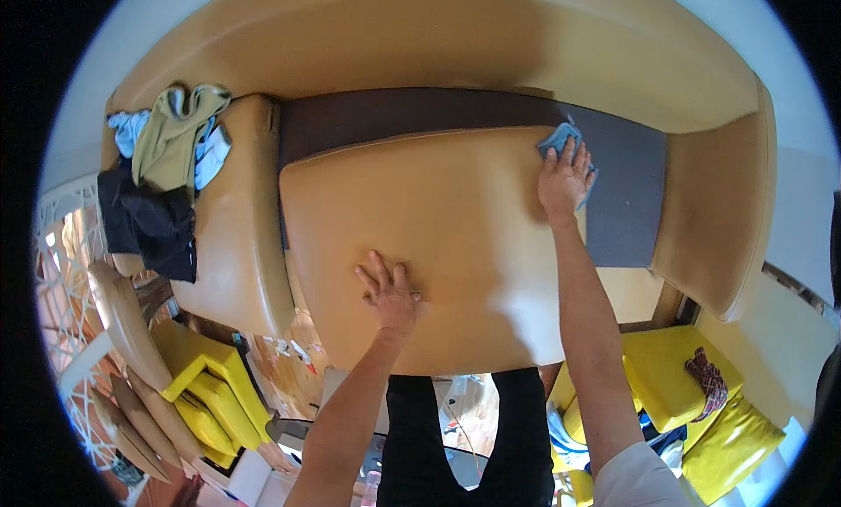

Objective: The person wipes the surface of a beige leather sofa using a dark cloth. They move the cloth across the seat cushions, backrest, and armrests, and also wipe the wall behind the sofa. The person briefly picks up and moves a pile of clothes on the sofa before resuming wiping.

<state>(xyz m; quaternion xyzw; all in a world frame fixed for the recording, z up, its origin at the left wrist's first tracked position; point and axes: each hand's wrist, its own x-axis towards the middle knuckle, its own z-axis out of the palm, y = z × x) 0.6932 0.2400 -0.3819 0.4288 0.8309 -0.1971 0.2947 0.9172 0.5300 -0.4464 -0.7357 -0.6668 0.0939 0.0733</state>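
A tan leather-look seat cushion [420, 198] lies at an angle on the sofa before me, its far right corner over the dark sofa base [624, 185]. My left hand [392, 300] rests on the cushion's near half, fingers spread and holding nothing. At the far right corner, my right hand [566, 178] presses a blue cloth [560, 139] against the cushion's edge. Part of the cloth is hidden beneath the palm and fingers.
The tan backrest [394, 40] and right armrest [713, 204] bound the seat. Clothes [174, 139] lie over the left side. Yellow seats stand lower left [217, 402] and lower right [677, 369], with a patterned cloth [708, 382]. Litter lies on the wooden floor [276, 369].
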